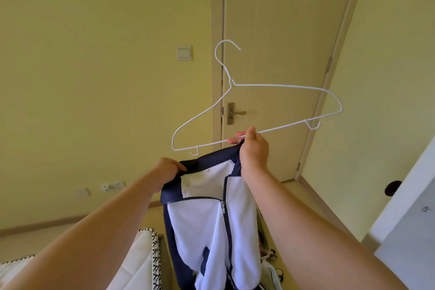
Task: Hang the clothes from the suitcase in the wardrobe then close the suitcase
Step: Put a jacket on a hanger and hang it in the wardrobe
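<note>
The zip jacket (207, 219), white with navy trim, hangs in the air between the two arms, low in the middle of the view. Its hem and sleeves run off the bottom edge, so how far it reaches cannot be seen. The left hand (164, 169) has its grip closed on the left end of the navy collar (211, 155), and its fingers are mostly buried in the fold. The right hand (254, 150) pinches the bottom bar of a white wire hanger (231, 84) between thumb and fingers. The collar's right end comes up against the underside of that hand, but whether the same grip holds it cannot be told.

The hanger is tilted, its left end lower, just above the collar and not inside the jacket. Its hook stands free in front of a closed door (282, 30), near the lever handle (237, 113). A light switch (184, 52) sits on the wall left of the door, and sockets (113, 186) sit low down.

Behind the jacket's right edge lie small cluttered objects too hidden to name. A white cushion with black cross-stitching (141, 254) is cut off at lower left. A pale panel with a dark knob (393, 187) crosses the right edge.
</note>
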### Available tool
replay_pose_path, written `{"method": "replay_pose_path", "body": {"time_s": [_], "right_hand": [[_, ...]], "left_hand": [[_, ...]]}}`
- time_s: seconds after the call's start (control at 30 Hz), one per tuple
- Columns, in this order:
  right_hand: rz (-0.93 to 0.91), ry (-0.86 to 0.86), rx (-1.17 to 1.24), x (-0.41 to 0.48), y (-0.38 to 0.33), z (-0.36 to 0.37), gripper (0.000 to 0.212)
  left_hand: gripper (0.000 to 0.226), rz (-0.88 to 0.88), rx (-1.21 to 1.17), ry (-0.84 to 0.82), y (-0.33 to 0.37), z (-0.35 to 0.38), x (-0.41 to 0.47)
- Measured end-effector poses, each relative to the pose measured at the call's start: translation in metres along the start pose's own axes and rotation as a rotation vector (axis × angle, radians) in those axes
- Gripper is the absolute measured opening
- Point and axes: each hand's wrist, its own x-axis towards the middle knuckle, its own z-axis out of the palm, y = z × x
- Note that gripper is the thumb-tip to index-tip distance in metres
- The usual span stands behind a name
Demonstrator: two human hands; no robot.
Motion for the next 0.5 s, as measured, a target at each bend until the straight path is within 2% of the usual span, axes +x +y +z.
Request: {"method": "replay_pose_path", "body": {"time_s": [0.1, 0.23, 0.4, 0.5], "right_hand": [[0.021, -0.044, 0.016, -0.001, 0.001, -0.002, 0.052], [-0.035, -0.067, -0.081, 0.000, 0.003, -0.005, 0.055], [-0.138, -0.070, -0.229, 0.004, 0.002, -0.015, 0.055], [-0.177, -0.104, -0.327, 0.000, 0.003, -0.017, 0.053]], "left_hand": [[0.035, 0.022, 0.001, -0.085, -0.007, -0.008, 0.002], [0.062, 0.085, 0.051, -0.182, -0.013, -0.017, 0.007], [0.074, 0.115, 0.042, -0.161, -0.003, -0.029, 0.005], [0.072, 0.127, 0.041, -0.120, 0.008, -0.030, 0.003]]}}
